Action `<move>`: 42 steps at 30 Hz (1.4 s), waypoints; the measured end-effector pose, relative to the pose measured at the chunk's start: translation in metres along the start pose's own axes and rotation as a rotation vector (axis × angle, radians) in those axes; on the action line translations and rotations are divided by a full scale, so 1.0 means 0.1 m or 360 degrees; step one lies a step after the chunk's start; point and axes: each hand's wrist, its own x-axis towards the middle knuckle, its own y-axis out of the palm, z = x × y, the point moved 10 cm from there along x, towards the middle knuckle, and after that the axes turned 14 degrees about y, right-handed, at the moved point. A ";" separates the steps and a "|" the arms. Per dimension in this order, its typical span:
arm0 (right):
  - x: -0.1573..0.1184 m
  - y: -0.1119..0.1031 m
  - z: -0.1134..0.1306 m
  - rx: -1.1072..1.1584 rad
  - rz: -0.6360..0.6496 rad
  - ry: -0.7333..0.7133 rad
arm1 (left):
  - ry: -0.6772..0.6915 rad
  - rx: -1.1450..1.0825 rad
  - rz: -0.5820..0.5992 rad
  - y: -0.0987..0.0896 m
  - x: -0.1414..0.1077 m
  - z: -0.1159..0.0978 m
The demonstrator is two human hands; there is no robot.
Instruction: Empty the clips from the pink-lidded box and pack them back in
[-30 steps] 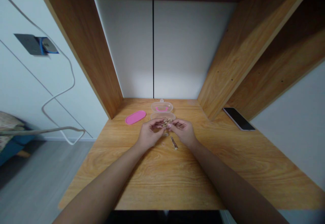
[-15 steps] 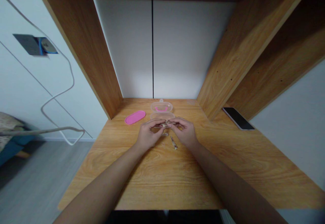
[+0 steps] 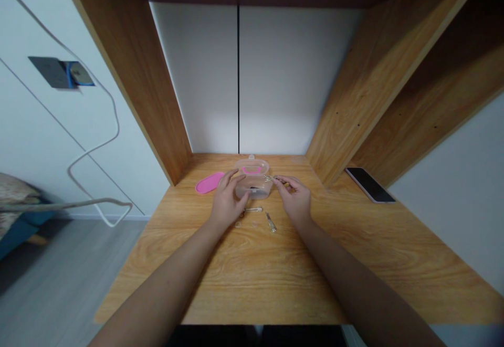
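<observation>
My right hand [image 3: 296,200] pinches a small bunch of shiny gold-silver metal pieces [image 3: 268,178] over the right side of a clear plastic box [image 3: 260,195]; their exact kind is too small to make out. At the box's left end is my left hand [image 3: 227,202], thumb and fingers apart and nothing seen between them. Whether it touches the box I cannot tell. The box's clear lid with a pink handle [image 3: 252,169] stands open behind it. In front lie a thin silver metal piece [image 3: 254,209] and a nail-clipper-like metal piece [image 3: 271,222].
A pink oval tray or lid [image 3: 208,183] lies left of the box. Faint clear rings [image 3: 238,224] lie near my left wrist. A phone [image 3: 370,185] rests at the right by the wooden shelf panel [image 3: 342,100]. A white cable [image 3: 114,111] hangs at left.
My hands have parted: the left moved to the box's left end and opened, while the right kept the metal pieces and moved slightly right. The box now shows between them.
</observation>
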 end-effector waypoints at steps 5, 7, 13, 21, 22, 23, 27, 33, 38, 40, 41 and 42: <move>0.00 0.08 0.00 -0.0099 0.0025 -0.0102 | -0.0120 -0.0031 0.0193 0.19 -0.08 0.17; 0.00 0.12 0.00 -0.0129 0.0038 -0.0124 | -0.0149 -0.0044 0.0206 0.21 -0.09 0.20; -0.03 0.28 0.00 -0.0284 0.0169 -0.0182 | -0.0166 -0.0028 0.0197 0.22 -0.10 0.23; -0.04 0.37 0.02 -0.0597 0.0220 -0.0210 | -0.0128 -0.0074 0.0201 0.26 -0.10 0.19; -0.05 0.38 0.03 -0.0629 0.0219 -0.0206 | -0.0131 -0.0079 0.0203 0.26 -0.10 0.19; -0.05 0.37 0.04 -0.0656 0.0209 -0.0201 | -0.0136 -0.0082 0.0205 0.26 -0.10 0.19; -0.04 0.33 0.08 -0.0686 0.0139 -0.0188 | -0.0144 -0.0093 0.0208 0.26 -0.10 0.19; -0.02 0.38 0.05 -0.0668 0.0188 -0.0175 | -0.0123 -0.0094 0.0214 0.26 -0.09 0.17; -0.02 0.42 0.03 -0.0654 0.0221 -0.0174 | -0.0119 -0.0087 0.0211 0.27 -0.10 0.20; -0.02 0.38 0.03 -0.0600 0.0201 -0.0174 | -0.0119 -0.0083 0.0218 0.28 -0.10 0.21; -0.01 0.36 0.03 -0.0565 0.0186 -0.0173 | -0.0120 -0.0081 0.0222 0.28 -0.11 0.22; -0.01 0.33 0.02 -0.0530 0.0173 -0.0172 | -0.0123 -0.0081 0.0223 0.28 -0.11 0.22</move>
